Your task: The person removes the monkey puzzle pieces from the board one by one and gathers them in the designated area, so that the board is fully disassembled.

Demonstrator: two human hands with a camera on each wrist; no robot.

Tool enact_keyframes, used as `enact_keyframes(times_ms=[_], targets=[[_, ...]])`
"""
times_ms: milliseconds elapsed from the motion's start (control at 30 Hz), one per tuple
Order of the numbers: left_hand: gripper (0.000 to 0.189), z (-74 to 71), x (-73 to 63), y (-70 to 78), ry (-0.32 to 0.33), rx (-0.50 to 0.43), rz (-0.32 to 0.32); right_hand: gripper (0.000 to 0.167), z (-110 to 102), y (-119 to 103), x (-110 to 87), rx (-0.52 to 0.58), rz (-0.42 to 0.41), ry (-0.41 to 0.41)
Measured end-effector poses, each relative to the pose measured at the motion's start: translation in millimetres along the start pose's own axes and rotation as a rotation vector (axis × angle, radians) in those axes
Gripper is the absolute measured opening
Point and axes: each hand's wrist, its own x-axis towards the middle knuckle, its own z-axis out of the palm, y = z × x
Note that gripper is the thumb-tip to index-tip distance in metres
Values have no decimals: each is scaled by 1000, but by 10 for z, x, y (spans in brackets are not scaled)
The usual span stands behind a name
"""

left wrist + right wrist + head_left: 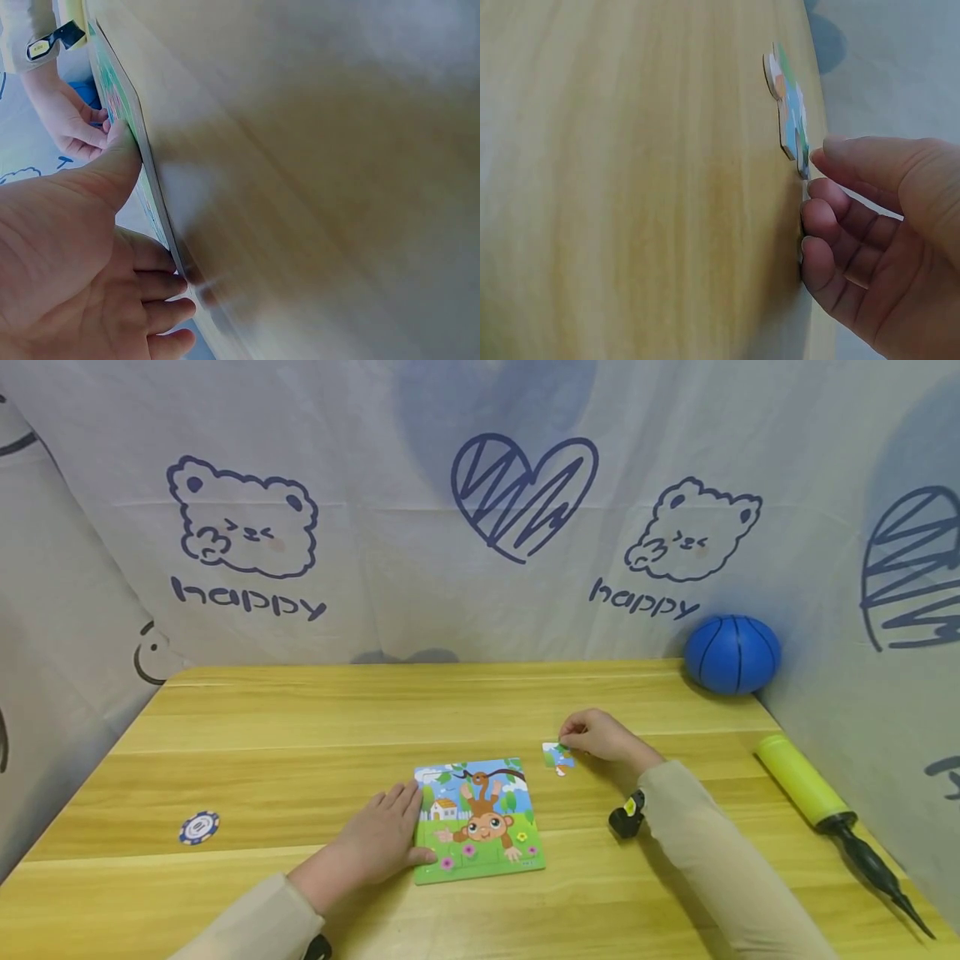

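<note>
A square jigsaw puzzle [480,827] with a monkey hanging from a branch lies on the wooden table. My left hand [382,835] rests at its left edge, the thumb on top of the board and the other fingers nearly straight along its side. Right of the puzzle's upper corner is a loose puzzle piece [557,758] in blue, green, white and orange. My right hand [600,737] pinches this piece at its far corner between thumb and curled fingers. In the right wrist view the puzzle piece [787,112] lies close to the tabletop, its gripped corner partly hidden.
A blue-and-white round chip [199,828] lies to the left on the table [300,718]. The back right corner holds a blue ball [732,655]. A yellow-green hand pump [806,781] with a black nozzle lies along the right edge. Printed curtains [405,543] hang behind.
</note>
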Motion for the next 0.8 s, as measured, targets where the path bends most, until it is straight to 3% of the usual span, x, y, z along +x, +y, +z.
enact_keyframes(times_ms=[200, 367, 633, 800], targets=[[83, -6, -1, 2, -4, -9, -3, 10, 2, -70, 22, -29, -18, 27], [83, -9, -8, 2, -3, -13, -7, 11, 56, -262, 37, -70, -87, 32], [83, -17, -14, 4, -4, -8, -5, 13, 307, -619, 47, -64, -193, -85], [83, -23, -12, 1, -4, 1, -2, 13, 494, -770, 79, -127, -277, -157]])
